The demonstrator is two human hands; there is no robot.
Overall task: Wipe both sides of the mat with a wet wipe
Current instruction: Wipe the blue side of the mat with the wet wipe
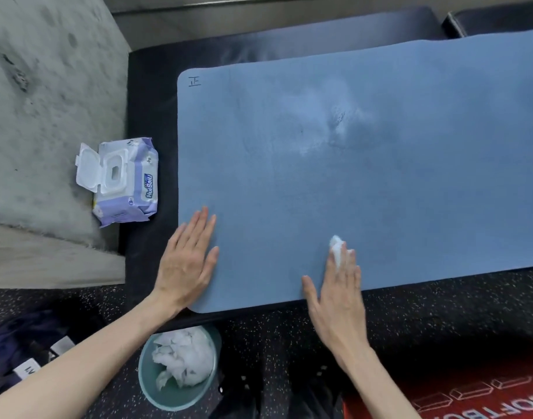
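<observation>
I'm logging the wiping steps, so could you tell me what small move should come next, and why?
Probably sweep the right hand and its wet wipe away across the blue mat: the wipe sits near the mat's near edge, and the left hand lies flat on the mat's corner.

The mat (349,176) ran out of the picture far to the right of the right hand (337,291), so its right end was not seen. Most of the wet wipe (336,247) was hidden under the fingers of this hand; only a small white bunch showed at the fingertips. Near the left hand (186,264), the small print on the wipes pack (129,179) was too small to read. The red box (470,394) below the right hand was cut by the edge.
</observation>
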